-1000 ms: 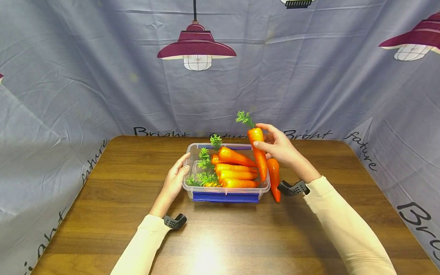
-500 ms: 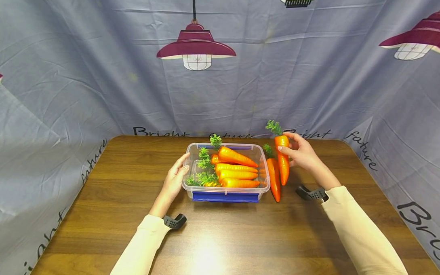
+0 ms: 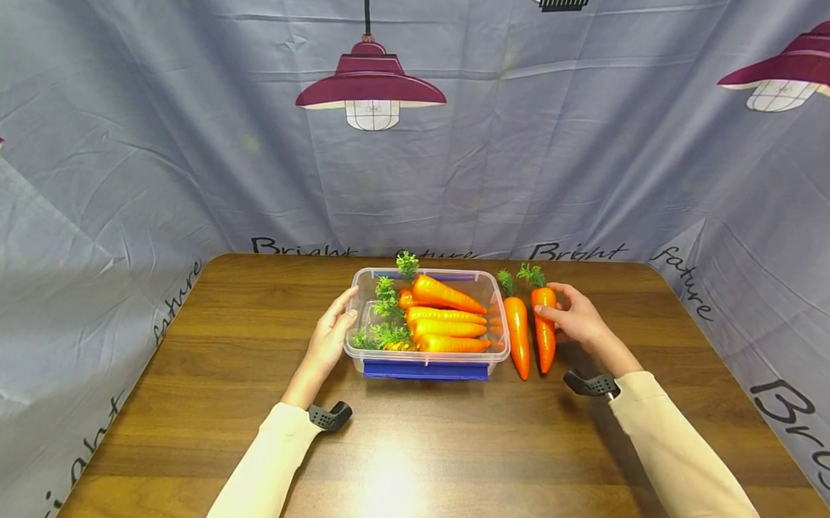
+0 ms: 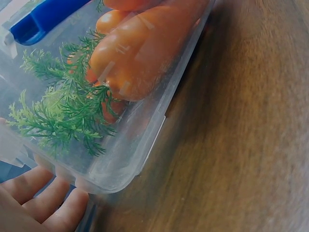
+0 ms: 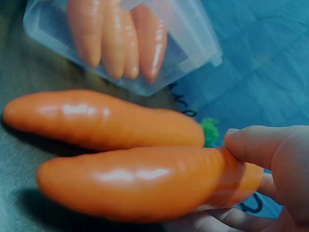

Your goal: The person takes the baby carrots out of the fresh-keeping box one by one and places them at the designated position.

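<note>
A clear plastic food box (image 3: 425,358) with blue clips stands on the table, holding several orange carrots (image 3: 451,345) with green leafy tops. My left hand (image 3: 328,336) holds the box at its left end, thumb at the rim; in the left wrist view its fingers (image 4: 66,210) meet the outer wall. To the right of the box, my right hand (image 3: 577,319) pinches a carrot (image 3: 544,332) near its leafy end. That carrot is low at the tabletop, its tip toward me; whether it touches the wood I cannot tell. Another carrot (image 3: 517,335) lies between it and the box.
The brown wooden table (image 3: 408,442) has its far edge just behind the box. A grey-blue curtain (image 3: 418,183) printed with lamps and lettering hangs behind and along both sides.
My right hand has carried the carrot from over the box's right end rightward, then down to the table beside the other carrot. The left hand and box have stayed in place.
</note>
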A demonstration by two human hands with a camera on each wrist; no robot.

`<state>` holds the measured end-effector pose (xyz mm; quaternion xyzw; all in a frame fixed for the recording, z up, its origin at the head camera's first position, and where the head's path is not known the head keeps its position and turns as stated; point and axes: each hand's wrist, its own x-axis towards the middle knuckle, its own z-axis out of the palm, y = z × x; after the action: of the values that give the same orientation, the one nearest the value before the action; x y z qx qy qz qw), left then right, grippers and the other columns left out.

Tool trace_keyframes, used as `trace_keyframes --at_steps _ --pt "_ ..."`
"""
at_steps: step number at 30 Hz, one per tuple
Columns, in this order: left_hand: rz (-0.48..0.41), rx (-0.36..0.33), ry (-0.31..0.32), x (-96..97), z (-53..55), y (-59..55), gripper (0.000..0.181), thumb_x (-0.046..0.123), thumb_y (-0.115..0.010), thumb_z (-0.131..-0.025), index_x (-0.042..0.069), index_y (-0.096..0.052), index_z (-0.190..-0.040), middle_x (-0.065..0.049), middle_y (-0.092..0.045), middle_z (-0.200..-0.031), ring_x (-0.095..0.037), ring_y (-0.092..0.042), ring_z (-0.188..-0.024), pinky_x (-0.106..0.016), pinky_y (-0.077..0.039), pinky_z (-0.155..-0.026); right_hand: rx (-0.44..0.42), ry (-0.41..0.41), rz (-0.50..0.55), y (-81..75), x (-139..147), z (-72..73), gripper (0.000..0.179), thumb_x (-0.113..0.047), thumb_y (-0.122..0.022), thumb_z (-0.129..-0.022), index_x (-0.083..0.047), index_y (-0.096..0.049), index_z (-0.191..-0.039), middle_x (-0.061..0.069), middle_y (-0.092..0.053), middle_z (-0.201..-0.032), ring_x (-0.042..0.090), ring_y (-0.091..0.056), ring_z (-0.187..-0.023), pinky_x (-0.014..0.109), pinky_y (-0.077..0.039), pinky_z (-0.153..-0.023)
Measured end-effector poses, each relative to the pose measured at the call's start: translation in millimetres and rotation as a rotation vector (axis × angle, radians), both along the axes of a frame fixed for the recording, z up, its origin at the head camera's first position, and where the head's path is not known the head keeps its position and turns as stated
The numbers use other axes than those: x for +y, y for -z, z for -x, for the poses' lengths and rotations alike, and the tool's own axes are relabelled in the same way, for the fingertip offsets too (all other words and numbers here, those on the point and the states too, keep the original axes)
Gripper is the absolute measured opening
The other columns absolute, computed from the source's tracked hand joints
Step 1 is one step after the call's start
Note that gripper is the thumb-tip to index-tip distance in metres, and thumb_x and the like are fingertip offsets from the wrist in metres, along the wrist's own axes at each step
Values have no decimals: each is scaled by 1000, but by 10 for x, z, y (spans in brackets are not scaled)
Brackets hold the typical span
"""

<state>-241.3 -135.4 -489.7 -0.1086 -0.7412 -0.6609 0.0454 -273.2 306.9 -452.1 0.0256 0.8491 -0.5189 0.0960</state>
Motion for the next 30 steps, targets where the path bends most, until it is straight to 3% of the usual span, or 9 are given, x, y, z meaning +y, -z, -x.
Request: trace_keyframes --at_steps 9,20,30 --pt "-17 -2 0 3 8 5 49 6 -41 -105 0 -40 -153 -21 -31 -166 -40 -24 -156 -55 -18 -128 -25 -12 -31 155 -11 10 75 -16 -65 -97 2 -23 -156 36 -53 -126 12 -65 -73 42 -64 -63" --pt "-2 8 -12 7 22 4 48 5 -41 -105 0 -41 -153 -21 -33 -165 -39 -25 -155 -54 -19 -128 -29 -10 -76 157 -88 7 76 -17 -66 -97 3 -23 -157 39 -51 -130 13 -66 -75 42 -65 -64" --pt "14 -8 -18 3 21 13 48 8 -42 -105 2 -42 -153 -20 -33 -165 -39 -24 -156 -55 -18 -128 -63 -16 -26 145 -170 -15 74 -12 -65 -97 2 -23 -157 36 -50 -130 12 -67 -76 43 -65 -66"
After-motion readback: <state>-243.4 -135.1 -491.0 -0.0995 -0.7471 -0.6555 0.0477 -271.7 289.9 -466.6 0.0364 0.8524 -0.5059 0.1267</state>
